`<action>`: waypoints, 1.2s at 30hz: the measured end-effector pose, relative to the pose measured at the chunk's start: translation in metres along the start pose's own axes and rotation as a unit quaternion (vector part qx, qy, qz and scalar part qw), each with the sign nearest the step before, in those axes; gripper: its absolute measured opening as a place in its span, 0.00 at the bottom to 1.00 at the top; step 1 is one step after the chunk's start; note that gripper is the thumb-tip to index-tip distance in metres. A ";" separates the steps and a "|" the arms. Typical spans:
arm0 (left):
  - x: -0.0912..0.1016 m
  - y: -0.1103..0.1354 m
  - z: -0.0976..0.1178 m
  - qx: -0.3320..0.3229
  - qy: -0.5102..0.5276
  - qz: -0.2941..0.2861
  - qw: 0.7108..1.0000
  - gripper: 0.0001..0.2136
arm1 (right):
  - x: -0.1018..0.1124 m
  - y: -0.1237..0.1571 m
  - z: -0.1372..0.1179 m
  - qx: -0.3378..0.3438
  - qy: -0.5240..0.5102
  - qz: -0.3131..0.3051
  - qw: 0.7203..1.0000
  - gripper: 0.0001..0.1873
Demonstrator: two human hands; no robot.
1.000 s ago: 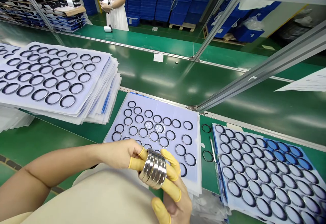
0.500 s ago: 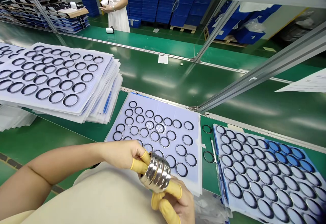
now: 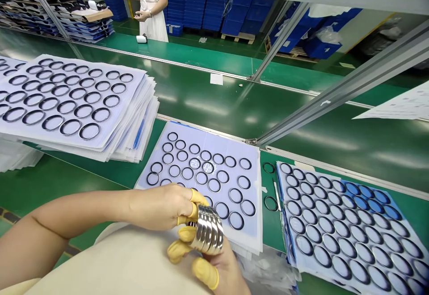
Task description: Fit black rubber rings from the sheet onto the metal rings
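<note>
A stack of rings [image 3: 210, 230] sits between the two hands, threaded, it appears, over the fingers of the right hand [image 3: 229, 266], whose curled fingers carry it while the thumb stands off below. The left hand [image 3: 164, 208] is closed, fingertips gripping the stack's rim on its own side.

The polished bands look like metal: likely stiff, with modest weight adding up across the stack, and slippery, though the yellow finger cots [image 3: 205, 273] should add grip. Scratching seems a bigger risk than breaking. Best support is probably from inside the bore, with light pressure on the outer edges so single bands cannot slide off.

Just beyond the hands, a sheet [image 3: 214, 141] bearing spaced rings lies over the worktop [image 3: 122, 174].
</note>
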State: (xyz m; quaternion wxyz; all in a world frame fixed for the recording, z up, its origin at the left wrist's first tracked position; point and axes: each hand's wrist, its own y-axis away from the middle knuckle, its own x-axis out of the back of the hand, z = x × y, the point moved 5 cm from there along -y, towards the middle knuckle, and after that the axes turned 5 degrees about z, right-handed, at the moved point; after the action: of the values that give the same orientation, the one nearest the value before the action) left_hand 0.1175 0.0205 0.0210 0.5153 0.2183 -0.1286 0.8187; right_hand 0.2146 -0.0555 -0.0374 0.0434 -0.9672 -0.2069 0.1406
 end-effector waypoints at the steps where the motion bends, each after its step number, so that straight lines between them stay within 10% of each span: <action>1: 0.000 0.000 0.001 -0.001 -0.005 -0.005 1.000 0.15 | 0.000 -0.001 -0.001 0.007 -0.010 0.002 1.000 0.18; 11: 0.011 0.004 -0.002 0.022 -0.101 -0.079 0.992 0.08 | 0.004 -0.003 -0.005 0.026 -0.027 0.045 0.998 0.14; 18: -0.006 0.010 -0.010 0.175 0.322 -0.288 0.885 0.12 | 0.009 -0.011 -0.018 0.109 0.230 0.101 0.962 0.12; 26: -0.034 0.014 -0.013 0.131 0.336 -0.281 0.890 0.21 | 0.019 -0.008 -0.013 0.048 0.271 0.065 0.959 0.08; 31: -0.031 0.016 -0.018 0.126 0.308 -0.198 0.922 0.26 | 0.021 0.002 -0.015 0.085 0.254 0.015 0.963 0.42; 36: -0.036 0.013 -0.024 0.139 0.393 -0.104 0.903 0.31 | 0.019 0.007 -0.018 0.118 0.288 0.060 0.948 0.42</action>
State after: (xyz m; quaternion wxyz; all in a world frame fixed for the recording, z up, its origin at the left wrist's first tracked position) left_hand 0.1139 -0.0027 -0.0168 0.5704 -0.0394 0.2229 0.7896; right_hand 0.2390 -0.0546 -0.0264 0.2067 -0.9650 -0.1095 -0.1187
